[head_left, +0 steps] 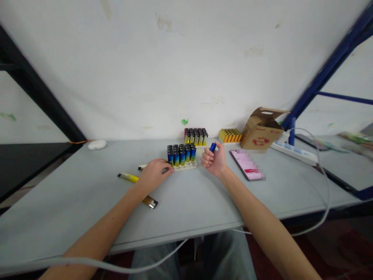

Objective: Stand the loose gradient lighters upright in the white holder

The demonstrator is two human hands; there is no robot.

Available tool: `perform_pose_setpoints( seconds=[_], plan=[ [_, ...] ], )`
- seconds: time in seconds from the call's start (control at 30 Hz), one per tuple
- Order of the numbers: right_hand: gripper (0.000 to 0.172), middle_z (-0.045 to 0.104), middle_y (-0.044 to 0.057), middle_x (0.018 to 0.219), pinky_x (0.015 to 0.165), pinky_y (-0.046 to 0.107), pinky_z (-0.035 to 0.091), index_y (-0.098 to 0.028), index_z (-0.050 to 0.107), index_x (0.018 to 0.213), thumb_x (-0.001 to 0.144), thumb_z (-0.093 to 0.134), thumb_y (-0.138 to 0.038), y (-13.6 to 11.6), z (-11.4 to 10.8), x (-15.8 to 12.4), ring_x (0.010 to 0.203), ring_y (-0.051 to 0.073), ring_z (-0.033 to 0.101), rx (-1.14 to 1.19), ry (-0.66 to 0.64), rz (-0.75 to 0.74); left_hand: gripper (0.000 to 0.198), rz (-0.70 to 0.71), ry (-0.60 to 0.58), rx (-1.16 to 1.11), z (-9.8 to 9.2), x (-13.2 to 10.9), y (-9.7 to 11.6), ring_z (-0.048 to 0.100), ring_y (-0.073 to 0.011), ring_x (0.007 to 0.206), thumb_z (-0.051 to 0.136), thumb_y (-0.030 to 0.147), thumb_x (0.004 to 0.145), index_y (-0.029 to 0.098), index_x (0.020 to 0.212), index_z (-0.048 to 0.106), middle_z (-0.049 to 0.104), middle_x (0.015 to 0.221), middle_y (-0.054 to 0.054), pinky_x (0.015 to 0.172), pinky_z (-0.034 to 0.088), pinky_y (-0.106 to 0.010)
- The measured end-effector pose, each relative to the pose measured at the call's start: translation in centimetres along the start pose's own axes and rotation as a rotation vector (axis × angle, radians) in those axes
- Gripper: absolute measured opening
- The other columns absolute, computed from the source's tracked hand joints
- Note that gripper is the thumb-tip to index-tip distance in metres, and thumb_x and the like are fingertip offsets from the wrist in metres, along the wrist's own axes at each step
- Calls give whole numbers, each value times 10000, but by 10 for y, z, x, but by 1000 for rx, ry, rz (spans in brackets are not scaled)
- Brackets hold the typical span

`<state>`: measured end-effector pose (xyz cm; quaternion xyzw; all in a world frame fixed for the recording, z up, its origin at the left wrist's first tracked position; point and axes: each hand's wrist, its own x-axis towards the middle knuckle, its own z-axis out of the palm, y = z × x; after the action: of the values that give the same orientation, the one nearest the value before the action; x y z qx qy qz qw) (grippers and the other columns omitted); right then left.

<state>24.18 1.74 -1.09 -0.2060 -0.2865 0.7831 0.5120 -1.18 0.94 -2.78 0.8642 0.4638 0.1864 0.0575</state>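
My right hand [213,160] is closed around a small blue lighter [213,147], its end sticking up above the fist. My left hand [155,173] rests at the left front corner of a white tray [186,166], fingers pinched together; a dark piece shows at the thumb, too little of it to name. Blue lighters with black tops [182,154] stand upright in the tray's back rows, while holes show along its front. Beside and under the left forearm lie a yellow lighter [128,177] and a brown lighter with a metal head [150,202]. A white lighter [142,167] is partly behind the hand.
Against the wall stand a tray of dark-topped lighters [196,137] and a block of orange ones [230,135]. To the right are an open cardboard box [260,134], a phone [247,165] and a white power strip [295,152]. A white case [97,144] sits left.
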Motion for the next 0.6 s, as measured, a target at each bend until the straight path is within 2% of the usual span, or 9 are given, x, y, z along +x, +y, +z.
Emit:
perform_pose_setpoints(
  seconds=[0.3, 0.6],
  plan=[
    [449, 190, -87, 397, 320, 192, 134, -228, 272, 499, 852, 325, -501, 2, 5, 2, 347, 69, 90, -57, 125, -69, 244, 9, -3, 15, 0, 0, 0, 630, -244, 914, 539, 324, 880, 194, 809, 732, 722, 892, -67, 843, 472, -346],
    [481, 180, -97, 406, 323, 189, 140, -230, 276, 518, 851, 340, -573, 7, 6, 3, 343, 65, 92, -164, 95, 33, 232, 1, 7, 8, -1, 0, 2, 633, -241, 906, 548, 317, 872, 201, 793, 732, 721, 886, -69, 831, 477, -345]
  ],
)
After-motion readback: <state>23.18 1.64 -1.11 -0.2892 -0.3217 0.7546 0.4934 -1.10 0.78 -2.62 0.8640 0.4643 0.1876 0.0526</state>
